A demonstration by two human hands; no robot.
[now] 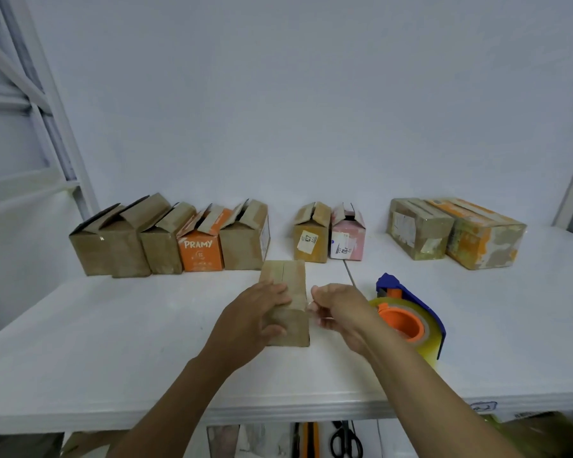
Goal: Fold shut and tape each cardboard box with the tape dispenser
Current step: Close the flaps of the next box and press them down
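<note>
The orange box (201, 251) in the back row reads "PRAMY" in white.

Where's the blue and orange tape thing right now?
In the head view, the tape dispenser stands on the white table, just right of the right hand and the small box.

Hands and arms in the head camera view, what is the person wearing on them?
The left hand and right hand are ungloved; the left forearm and right forearm are bare, no sleeves in frame. No ring, watch or bracelet is visible.
</note>
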